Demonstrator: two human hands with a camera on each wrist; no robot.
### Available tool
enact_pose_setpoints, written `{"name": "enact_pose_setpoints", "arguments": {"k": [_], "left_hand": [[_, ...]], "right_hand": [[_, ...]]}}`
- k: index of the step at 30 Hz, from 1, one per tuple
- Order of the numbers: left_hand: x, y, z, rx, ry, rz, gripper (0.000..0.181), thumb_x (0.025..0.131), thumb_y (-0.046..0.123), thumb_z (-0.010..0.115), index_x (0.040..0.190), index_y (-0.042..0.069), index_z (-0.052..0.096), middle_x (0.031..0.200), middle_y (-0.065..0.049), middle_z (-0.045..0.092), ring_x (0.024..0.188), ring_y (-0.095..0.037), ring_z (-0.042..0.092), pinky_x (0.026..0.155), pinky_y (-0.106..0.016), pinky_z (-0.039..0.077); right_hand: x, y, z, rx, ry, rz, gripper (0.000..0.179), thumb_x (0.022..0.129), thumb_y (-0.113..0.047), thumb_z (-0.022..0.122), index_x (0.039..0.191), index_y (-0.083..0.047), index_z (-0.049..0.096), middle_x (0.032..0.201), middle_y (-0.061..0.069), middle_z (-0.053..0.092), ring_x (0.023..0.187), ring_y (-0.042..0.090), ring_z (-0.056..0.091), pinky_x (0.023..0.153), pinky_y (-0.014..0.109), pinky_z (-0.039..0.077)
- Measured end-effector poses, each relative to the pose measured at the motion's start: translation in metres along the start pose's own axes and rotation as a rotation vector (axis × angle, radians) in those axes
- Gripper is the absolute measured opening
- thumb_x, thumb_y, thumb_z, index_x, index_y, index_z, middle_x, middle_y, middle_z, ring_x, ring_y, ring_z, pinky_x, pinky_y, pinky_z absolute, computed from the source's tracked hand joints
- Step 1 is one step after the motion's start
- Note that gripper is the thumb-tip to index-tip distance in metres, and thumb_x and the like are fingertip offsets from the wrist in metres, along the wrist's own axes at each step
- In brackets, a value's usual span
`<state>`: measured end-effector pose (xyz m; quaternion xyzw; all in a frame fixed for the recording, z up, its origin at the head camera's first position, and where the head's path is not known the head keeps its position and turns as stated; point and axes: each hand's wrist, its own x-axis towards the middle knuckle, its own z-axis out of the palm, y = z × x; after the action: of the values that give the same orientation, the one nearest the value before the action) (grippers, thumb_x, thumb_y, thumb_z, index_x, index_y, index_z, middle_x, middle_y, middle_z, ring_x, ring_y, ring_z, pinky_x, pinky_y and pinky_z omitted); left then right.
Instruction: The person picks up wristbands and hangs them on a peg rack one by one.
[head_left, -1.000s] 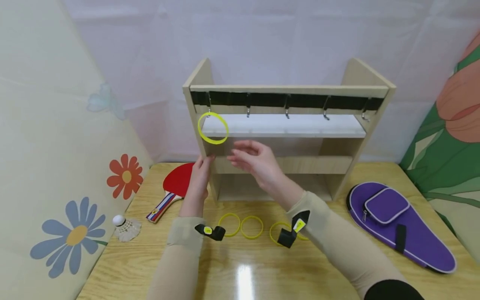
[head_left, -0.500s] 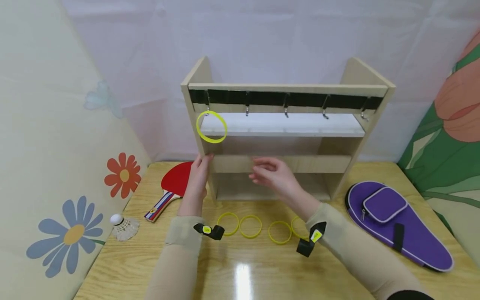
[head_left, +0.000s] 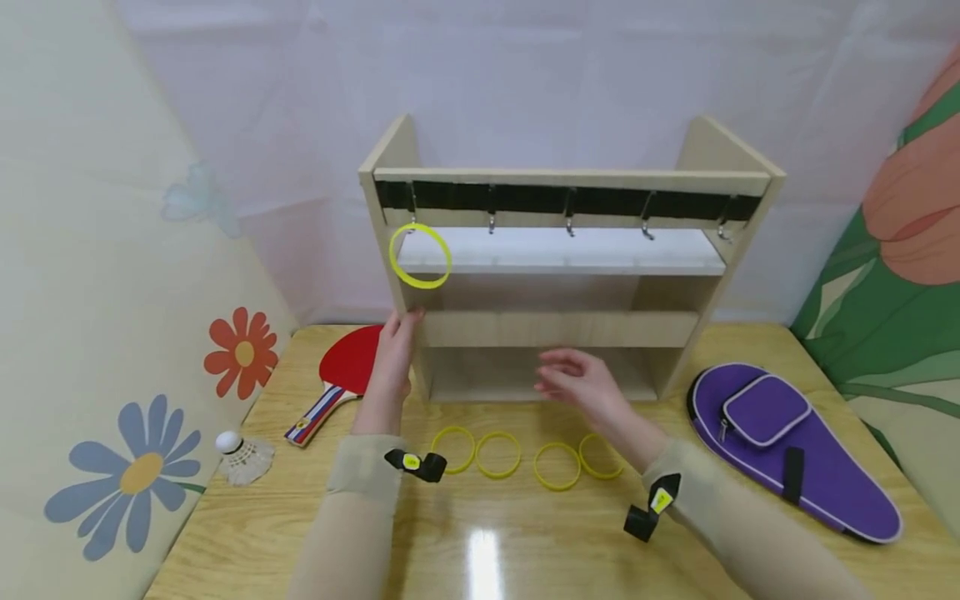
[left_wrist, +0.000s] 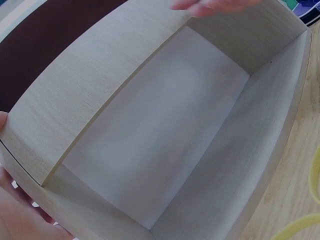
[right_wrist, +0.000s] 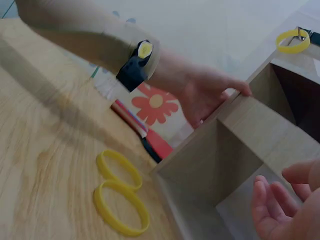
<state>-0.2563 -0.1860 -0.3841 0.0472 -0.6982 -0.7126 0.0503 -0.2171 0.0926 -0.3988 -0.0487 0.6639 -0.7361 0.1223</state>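
My left hand [head_left: 392,354] grips the left side panel of a small wooden shelf [head_left: 558,329], thumb at the front and fingers along the outer side, as the right wrist view shows. From the leftmost metal hook hangs a yellow ring [head_left: 420,256], in front of the white upper shelf board. My right hand [head_left: 585,385] hovers before the shelf's lower compartment, fingers loosely bent, holding nothing. Below it on the table lie several more yellow rings, among them a left one [head_left: 453,450] and a right one [head_left: 557,466]. In the left wrist view only the right fingertips [left_wrist: 215,6] show.
Along the shelf's top bar runs a black strip [head_left: 528,199] bearing several hooks. A red table tennis bat [head_left: 351,360] and a shuttlecock [head_left: 246,457] lie left on the wooden table [head_left: 360,575]. At the right lies a purple bat case [head_left: 795,454].
My right hand has moved down and to the right, away from the hanging ring toward the rings on the table. The left hand keeps its hold on the side panel.
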Motion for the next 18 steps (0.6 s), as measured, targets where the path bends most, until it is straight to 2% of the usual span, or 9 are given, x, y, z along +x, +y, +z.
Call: {"name": "enact_pose_setpoints", "arguments": {"k": [5, 9, 18], "left_hand": [[0.0, 0.0, 0.0, -0.004, -0.011, 0.017, 0.05, 0.101, 0.034, 0.042, 0.149, 0.02, 0.041, 0.137, -0.011, 0.048, 0.122, -0.025, 0.044, 0.111, -0.056, 0.032], [-0.002, 0.0, -0.001, -0.001, -0.022, 0.011, 0.051, 0.101, 0.035, 0.043, 0.151, 0.024, 0.038, 0.143, -0.012, 0.044, 0.13, -0.029, 0.039, 0.113, -0.059, 0.028], [-0.002, 0.001, 0.0, -0.02, -0.027, 0.019, 0.05, 0.101, 0.032, 0.042, 0.151, 0.022, 0.038, 0.14, -0.012, 0.044, 0.126, -0.028, 0.041, 0.113, -0.059, 0.029]], "right_hand": [[-0.005, 0.018, -0.014, -0.021, 0.012, 0.021, 0.041, 0.096, 0.001, 0.057, 0.132, 0.015, 0.047, 0.086, -0.006, 0.068, 0.076, 0.008, 0.068, 0.074, 0.024, 0.058], [-0.009, 0.031, -0.025, -0.041, 0.016, 0.042, 0.044, 0.095, 0.001, 0.057, 0.133, 0.018, 0.043, 0.086, -0.006, 0.068, 0.075, 0.008, 0.068, 0.07, 0.022, 0.057], [-0.016, 0.053, -0.047, -0.077, -0.004, 0.055, 0.042, 0.096, 0.002, 0.056, 0.132, 0.02, 0.043, 0.091, 0.001, 0.069, 0.073, 0.007, 0.068, 0.067, 0.021, 0.056]]}}
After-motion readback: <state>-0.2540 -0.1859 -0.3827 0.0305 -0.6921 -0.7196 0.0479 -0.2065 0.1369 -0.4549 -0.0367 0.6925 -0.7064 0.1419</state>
